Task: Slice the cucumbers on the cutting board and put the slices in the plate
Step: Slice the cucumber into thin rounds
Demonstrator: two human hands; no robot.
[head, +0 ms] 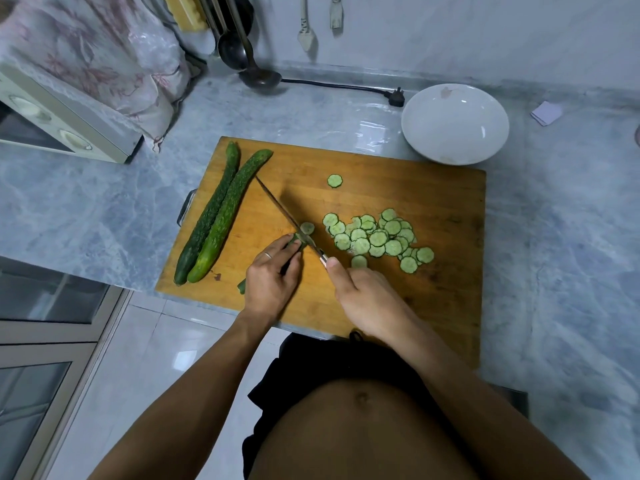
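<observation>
On the wooden cutting board (398, 188) my left hand (270, 278) grips the short remaining stub of a cucumber (297, 241). My right hand (363, 292) grips the handle of a knife (277, 209), whose blade rests against the stub's cut end, with a fresh slice (307, 227) leaning on it. A pile of several cucumber slices (377, 237) lies to the right of the blade, and one slice (334, 180) lies apart farther back. Two whole cucumbers (221, 216) lie side by side at the board's left. The white plate (454, 123) stands empty behind the board's right corner.
A toaster oven (59, 123) under a patterned cloth stands at the left. A ladle (258, 76) and a black cord with plug (394, 97) lie by the back wall. A small cucumber end (241, 286) lies near my left wrist. The board overhangs the counter's front edge.
</observation>
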